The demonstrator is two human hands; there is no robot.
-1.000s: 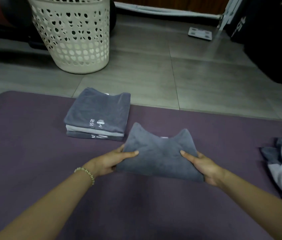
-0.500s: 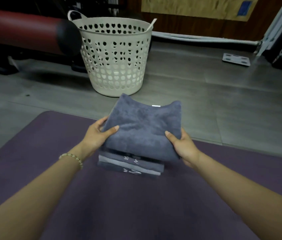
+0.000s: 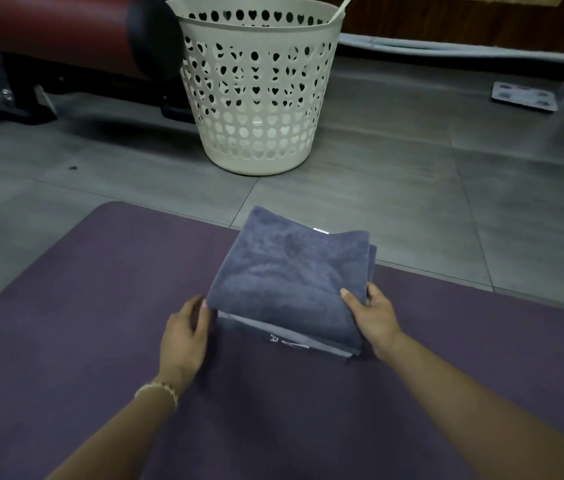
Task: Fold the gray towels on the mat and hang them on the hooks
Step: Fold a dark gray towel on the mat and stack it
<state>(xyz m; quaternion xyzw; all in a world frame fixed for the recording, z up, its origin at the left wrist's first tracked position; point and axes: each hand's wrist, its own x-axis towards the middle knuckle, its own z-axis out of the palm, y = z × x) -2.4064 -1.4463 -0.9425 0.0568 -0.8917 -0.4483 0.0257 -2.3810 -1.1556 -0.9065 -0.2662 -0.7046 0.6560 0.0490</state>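
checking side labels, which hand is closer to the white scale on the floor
Right. The right hand grips the right edge of the towel stack, toward the white scale; the left hand touches its left edge, farther away.

1. A single camera, worn on my head, gives the only view.
2. It faces forward and steeply down, my forearms entering from the bottom edge.
3. It sits near: my left hand (image 3: pixel 186 329), right hand (image 3: pixel 375 318) and the top towel (image 3: pixel 287 282) lie mid-frame.
4. Its wide angle takes in the purple mat (image 3: pixel 83 306) below and the white basket (image 3: pixel 256 98) at the top.
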